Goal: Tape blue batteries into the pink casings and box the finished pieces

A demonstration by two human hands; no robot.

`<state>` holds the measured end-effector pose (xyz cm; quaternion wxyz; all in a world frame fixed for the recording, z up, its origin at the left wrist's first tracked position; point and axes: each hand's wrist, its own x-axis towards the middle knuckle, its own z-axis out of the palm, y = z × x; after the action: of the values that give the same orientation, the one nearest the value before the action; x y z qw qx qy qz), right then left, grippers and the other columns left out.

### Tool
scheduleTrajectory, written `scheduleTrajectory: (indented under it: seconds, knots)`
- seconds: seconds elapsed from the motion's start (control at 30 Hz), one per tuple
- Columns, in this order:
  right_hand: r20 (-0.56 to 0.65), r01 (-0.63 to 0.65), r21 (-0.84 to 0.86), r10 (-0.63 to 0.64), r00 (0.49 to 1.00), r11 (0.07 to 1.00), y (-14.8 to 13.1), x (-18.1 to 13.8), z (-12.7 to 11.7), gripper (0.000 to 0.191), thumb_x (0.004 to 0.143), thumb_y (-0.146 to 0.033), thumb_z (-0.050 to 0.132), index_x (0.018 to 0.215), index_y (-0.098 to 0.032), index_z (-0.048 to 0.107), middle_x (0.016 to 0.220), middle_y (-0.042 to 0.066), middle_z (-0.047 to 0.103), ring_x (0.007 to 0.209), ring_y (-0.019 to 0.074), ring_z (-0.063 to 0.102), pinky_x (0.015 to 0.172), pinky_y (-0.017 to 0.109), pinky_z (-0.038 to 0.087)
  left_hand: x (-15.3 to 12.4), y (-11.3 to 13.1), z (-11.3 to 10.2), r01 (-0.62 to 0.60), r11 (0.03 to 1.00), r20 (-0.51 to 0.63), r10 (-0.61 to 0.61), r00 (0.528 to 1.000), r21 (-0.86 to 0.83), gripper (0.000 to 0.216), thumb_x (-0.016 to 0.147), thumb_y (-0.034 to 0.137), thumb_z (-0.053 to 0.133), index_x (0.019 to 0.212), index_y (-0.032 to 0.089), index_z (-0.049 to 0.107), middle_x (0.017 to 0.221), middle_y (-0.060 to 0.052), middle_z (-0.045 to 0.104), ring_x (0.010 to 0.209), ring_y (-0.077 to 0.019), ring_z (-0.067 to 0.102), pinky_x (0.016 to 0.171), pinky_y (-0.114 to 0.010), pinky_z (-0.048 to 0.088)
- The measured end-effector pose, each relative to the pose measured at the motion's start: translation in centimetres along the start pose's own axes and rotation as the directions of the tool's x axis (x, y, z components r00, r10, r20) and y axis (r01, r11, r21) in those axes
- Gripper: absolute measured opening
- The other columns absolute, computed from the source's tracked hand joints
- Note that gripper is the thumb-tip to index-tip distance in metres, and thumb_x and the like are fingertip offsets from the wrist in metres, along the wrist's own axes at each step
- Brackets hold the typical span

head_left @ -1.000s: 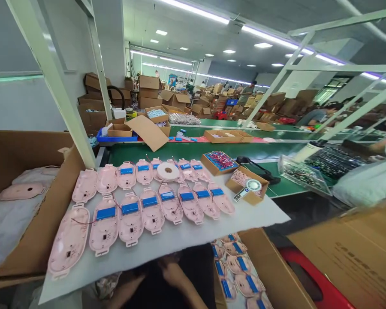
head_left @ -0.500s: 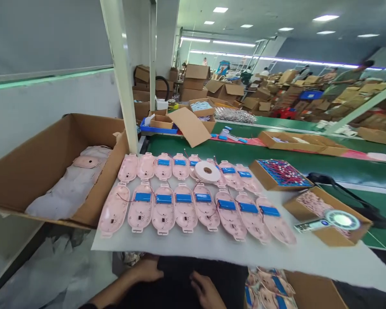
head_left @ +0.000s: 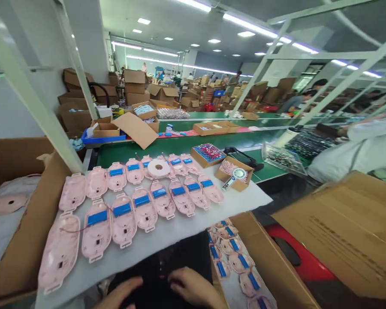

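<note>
Two bare hands sit low at frame bottom, over a dark lap: left hand (head_left: pixel 120 294) and right hand (head_left: pixel 193 287), both resting flat with fingers loosely spread, holding nothing. Just above them, edge of white foam sheet (head_left: pixel 167 236) overhangs; neither hand touches it as far as visible. On sheet: two rows of pink oval plastic shells with blue battery packs (head_left: pixel 143 206), nearest row close to hands but apart. White tape roll (head_left: pixel 158 168) lies on the far row. Right of right hand, open cardboard carton (head_left: pixel 266 266) holds more pink shells (head_left: pixel 231 253). Small brown box with a round ring light (head_left: pixel 234 177) sits at sheet's far right corner.
</note>
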<state>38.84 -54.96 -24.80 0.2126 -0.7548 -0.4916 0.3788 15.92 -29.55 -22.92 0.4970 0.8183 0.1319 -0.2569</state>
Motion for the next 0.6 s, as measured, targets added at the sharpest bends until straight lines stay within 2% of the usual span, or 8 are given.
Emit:
scheduleTrajectory:
  seconds: [0.03, 0.07, 0.13, 0.23, 0.3, 0.43, 0.53, 0.6]
  knots:
    - [0.007, -0.003, 0.016, 0.003, 1.0, 1.0, -0.7, -0.4, -1.6, 0.033, 0.091, -0.024, 0.061, 0.117, -0.028, 0.081, 0.109, 0.004, 0.082, 0.099, 0.0253, 0.076, 0.084, 0.029, 0.053, -0.9, 2.1, -2.0, -0.043, 0.999, 0.146, 0.042, 0.988, 0.005, 0.07, 0.086, 0.083, 0.05, 0.143, 0.045, 0.066, 0.154, 0.003, 0.06, 0.146, -0.0333, 0.052, 0.124, -0.05, 0.04]
    - [0.008, 0.004, 0.021, -0.004, 1.0, 1.0, -1.3, -0.6, -3.2, 0.032, 0.091, -0.024, 0.062, 0.116, -0.028, 0.081, 0.107, 0.004, 0.083, 0.095, 0.0244, 0.076, 0.082, 0.029, 0.052, -1.4, 4.7, -4.4, -0.124, 0.992, 0.138, 0.119, 0.983, 0.026, 0.061, 0.089, 0.081, 0.049, 0.134, 0.046, 0.071, 0.14, 0.003, 0.07, 0.133, -0.032, 0.063, 0.117, -0.048, 0.048]
    - [-0.026, 0.035, 0.004, -0.035, 0.999, 0.999, -2.6, -0.7, -6.0, 0.031, 0.092, -0.025, 0.061, 0.115, -0.027, 0.081, 0.108, 0.004, 0.082, 0.098, 0.0243, 0.075, 0.086, 0.03, 0.052, -0.4, 10.2, -10.0, -0.219, 0.969, -0.142, 0.234, 0.962, 0.117, 0.05, 0.099, 0.071, 0.045, 0.128, 0.041, 0.073, 0.135, 0.0, 0.072, 0.129, -0.029, 0.064, 0.116, -0.046, 0.048]
    - [-0.104, 0.075, 0.0, -0.074, 0.992, 0.997, -3.9, -0.2, -8.3, 0.03, 0.095, -0.025, 0.059, 0.116, -0.027, 0.081, 0.113, 0.005, 0.081, 0.107, 0.0256, 0.073, 0.097, 0.034, 0.051, 6.1, 17.5, -18.3, -0.299, 0.83, -0.35, 0.487, 0.8, 0.47, 0.051, 0.1, 0.059, 0.046, 0.125, 0.024, 0.072, 0.13, -0.011, 0.073, 0.12, -0.0317, 0.067, 0.108, -0.048, 0.052]
    - [-0.13, 0.084, 0.06, -0.076, 0.989, 0.995, -4.2, 0.0, -8.2, 0.03, 0.095, -0.026, 0.059, 0.116, -0.027, 0.081, 0.112, 0.005, 0.08, 0.106, 0.0248, 0.073, 0.098, 0.033, 0.051, 12.2, 20.5, -22.2, -0.254, 0.811, -0.421, 0.508, 0.751, 0.527, 0.058, 0.098, 0.055, 0.049, 0.129, 0.011, 0.068, 0.133, -0.019, 0.069, 0.131, -0.038, 0.059, 0.116, -0.058, 0.041]
    - [-0.187, 0.065, 0.19, -0.028, 0.982, 0.98, -3.3, -0.4, -5.6, 0.03, 0.095, -0.029, 0.06, 0.118, -0.027, 0.08, 0.116, 0.005, 0.079, 0.108, 0.0247, 0.072, 0.098, 0.032, 0.052, 21.4, 22.4, -25.9, -0.198, 0.82, -0.462, 0.482, 0.744, 0.536, 0.055, 0.085, 0.057, 0.07, 0.106, 0.006, 0.07, 0.12, -0.02, 0.071, 0.137, -0.0436, 0.052, 0.119, -0.069, 0.027]
    - [-0.221, 0.025, 0.246, 0.031, 0.975, 0.969, -1.9, -1.4, -3.9, 0.029, 0.096, -0.03, 0.06, 0.117, -0.028, 0.08, 0.116, 0.005, 0.079, 0.111, 0.0263, 0.071, 0.103, 0.035, 0.051, 23.3, 22.9, -26.8, -0.203, 0.857, -0.486, 0.447, 0.751, 0.474, 0.051, 0.08, 0.062, 0.076, 0.085, 0.011, 0.066, 0.103, -0.017, 0.073, 0.13, -0.0428, 0.056, 0.117, -0.066, 0.031]
    - [-0.287, 0.029, 0.291, 0.058, 0.956, 0.956, -1.2, -2.0, -4.0, 0.026, 0.098, -0.031, 0.061, 0.115, -0.028, 0.08, 0.114, 0.005, 0.08, 0.109, 0.026, 0.072, 0.103, 0.036, 0.052, 22.5, 23.4, -26.9, -0.243, 0.883, -0.508, 0.436, 0.743, 0.402, 0.057, 0.087, 0.069, 0.066, 0.089, 0.012, 0.065, 0.104, -0.017, 0.072, 0.125, -0.0393, 0.058, 0.114, -0.058, 0.039]
